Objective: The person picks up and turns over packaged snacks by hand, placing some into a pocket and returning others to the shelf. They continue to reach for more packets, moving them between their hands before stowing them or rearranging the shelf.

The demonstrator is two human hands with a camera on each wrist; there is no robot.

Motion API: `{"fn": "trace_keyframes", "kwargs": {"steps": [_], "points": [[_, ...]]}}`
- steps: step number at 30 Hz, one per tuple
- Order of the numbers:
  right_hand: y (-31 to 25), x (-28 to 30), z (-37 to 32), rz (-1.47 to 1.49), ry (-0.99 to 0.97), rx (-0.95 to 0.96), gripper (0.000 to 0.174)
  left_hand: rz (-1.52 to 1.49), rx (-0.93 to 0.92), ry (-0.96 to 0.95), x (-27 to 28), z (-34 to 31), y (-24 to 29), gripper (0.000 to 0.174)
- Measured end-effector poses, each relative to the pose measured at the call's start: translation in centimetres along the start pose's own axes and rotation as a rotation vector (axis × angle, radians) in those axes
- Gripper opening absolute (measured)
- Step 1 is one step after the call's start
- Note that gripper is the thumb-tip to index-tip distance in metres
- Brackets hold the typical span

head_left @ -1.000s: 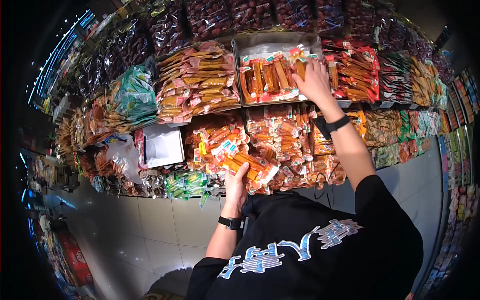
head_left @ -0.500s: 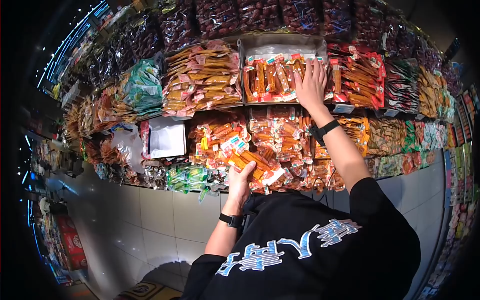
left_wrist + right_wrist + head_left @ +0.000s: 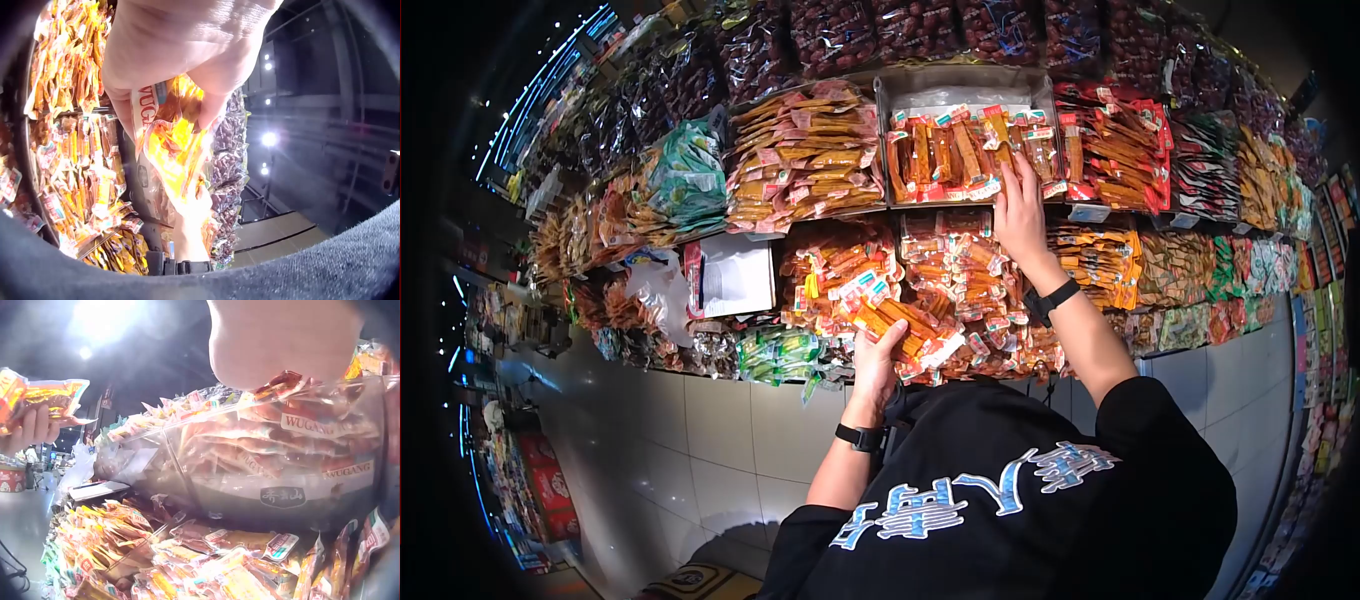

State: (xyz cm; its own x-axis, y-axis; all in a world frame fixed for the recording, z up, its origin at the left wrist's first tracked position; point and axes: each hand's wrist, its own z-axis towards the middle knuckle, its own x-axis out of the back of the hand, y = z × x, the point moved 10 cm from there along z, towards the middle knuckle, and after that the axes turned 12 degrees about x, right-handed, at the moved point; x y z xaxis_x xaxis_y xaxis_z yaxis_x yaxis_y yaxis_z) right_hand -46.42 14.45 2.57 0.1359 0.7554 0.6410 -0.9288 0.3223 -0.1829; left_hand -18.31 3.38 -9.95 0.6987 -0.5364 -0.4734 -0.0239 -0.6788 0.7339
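Observation:
My left hand (image 3: pixel 875 368) grips several orange snack packets (image 3: pixel 908 335) in clear wrappers, held over the lower shelf; the left wrist view shows the packets (image 3: pixel 178 147) between thumb and fingers. In the head view my right hand (image 3: pixel 1022 218) reaches over the front edge of a clear bin (image 3: pixel 960 92) on the upper shelf, fingers extended at the lower end of a packet (image 3: pixel 997 128). Whether they touch it cannot be told. The right wrist view shows this hand (image 3: pixel 281 337) above the bin's clear front, its fingertips hidden.
Flat yellow-brown packets (image 3: pixel 805 165) are stacked left of the bin, red ones (image 3: pixel 1120 150) right of it. Loose packets (image 3: pixel 960 255) fill the lower shelf. A white box (image 3: pixel 735 275) and a thin plastic bag (image 3: pixel 658 295) lie to the left. Dark packs (image 3: pixel 920 30) line the back.
My right hand has drawn back from inside the bin toward its front edge, uncovering packets at the bin's right side. My left hand keeps its grip, nearly still.

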Motion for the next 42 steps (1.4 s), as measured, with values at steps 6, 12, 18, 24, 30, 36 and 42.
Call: {"fn": "trace_keyframes", "kwargs": {"steps": [6, 12, 18, 24, 30, 36, 42], "points": [[1.8, 1.4, 0.4, 0.092, 0.152, -0.079, 0.039, 0.024, -0.013, 0.002, 0.2, -0.2, 0.5, 0.022], [2.1, 4.1, 2.0, 0.150, 0.348, -0.145, 0.041, 0.027, -0.012, 0.014, 0.8, -0.2, 0.7, 0.024], [-2.2, -2.6, 7.4, 0.236, 0.155, -0.054, 0.038, 0.058, -0.005, -0.018, 0.4, -0.2, 0.6, 0.029], [-5.1, -4.3, 6.5, -0.083, -0.066, 0.106, 0.042, 0.045, -0.016, 0.012, 1.1, -0.1, 0.7, 0.027], [-5.0, -3.0, 4.3, -0.045, -0.023, 0.173, 0.038, -0.029, -0.036, -0.014, 0.9, 0.0, 0.8, 0.027], [-6.0, 2.4, 2.6, 0.057, 0.092, 0.184, 0.026, 0.028, 0.010, -0.001, 0.7, 0.1, 0.7, 0.028], [-13.6, -1.0, -3.6, 0.803, -0.461, -0.055, 0.050, 0.040, -0.037, -0.060, -1.3, 0.6, 1.8, 0.032]]}}
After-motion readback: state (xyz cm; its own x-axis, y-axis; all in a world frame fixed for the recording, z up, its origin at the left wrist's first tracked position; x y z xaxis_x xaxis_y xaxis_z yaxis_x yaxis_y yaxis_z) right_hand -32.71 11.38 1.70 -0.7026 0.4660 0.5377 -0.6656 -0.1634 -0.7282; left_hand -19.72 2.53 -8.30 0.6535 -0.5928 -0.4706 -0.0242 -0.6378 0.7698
